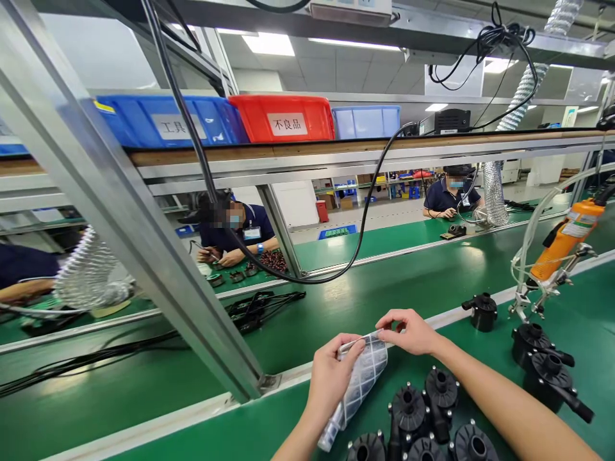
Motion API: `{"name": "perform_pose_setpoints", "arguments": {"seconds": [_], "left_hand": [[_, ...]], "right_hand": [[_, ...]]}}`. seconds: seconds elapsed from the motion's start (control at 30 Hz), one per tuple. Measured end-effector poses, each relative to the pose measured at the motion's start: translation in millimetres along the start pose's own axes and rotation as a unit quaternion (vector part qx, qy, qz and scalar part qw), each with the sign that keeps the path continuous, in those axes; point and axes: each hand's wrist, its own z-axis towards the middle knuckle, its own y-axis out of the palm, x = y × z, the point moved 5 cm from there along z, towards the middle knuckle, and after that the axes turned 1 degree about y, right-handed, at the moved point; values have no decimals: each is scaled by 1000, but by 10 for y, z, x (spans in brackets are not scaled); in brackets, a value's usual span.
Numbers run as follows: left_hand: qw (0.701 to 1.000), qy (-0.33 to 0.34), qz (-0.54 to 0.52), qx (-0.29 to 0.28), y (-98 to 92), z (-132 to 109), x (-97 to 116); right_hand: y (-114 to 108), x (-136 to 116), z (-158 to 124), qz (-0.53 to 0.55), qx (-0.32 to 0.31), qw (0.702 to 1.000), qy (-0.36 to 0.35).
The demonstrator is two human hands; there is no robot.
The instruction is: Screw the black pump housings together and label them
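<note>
A curled, shiny sheet of labels (366, 374) with pale grid lines is held up over the green bench. My left hand (335, 368) grips its left edge between thumb and fingers. At the top right corner, my right hand (407, 331) pinches the sheet's edge; whether a single label is between the fingertips is too small to tell. Below the hands, several black pump housings (408, 408) with round ports stand close together. Further right sit more black pumps (550, 371), and a single one (483, 312) is near the white strip.
An orange power screwdriver (567, 240) on a metal stand is at the right. A slanted metal post (144, 224) rises at left. Black cables (262, 307) lie on the bench behind. Blue (168, 121) and red bins (283, 118) line the shelf. Co-workers (240, 230) sit opposite.
</note>
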Motion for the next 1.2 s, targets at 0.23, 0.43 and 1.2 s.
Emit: {"name": "perform_pose_setpoints", "arguments": {"seconds": [0.23,0.43,1.2], "left_hand": [[1000,3,8,16,-28,-2,17],[1000,-11,2,21,-25,-20,15],[995,-10,-102,23,91,-101,23]], "right_hand": [[-74,-197,2,-23,26,996,-78],[-114,-311,4,0,32,996,-81],[-32,-495,22,121,16,991,-54]]}}
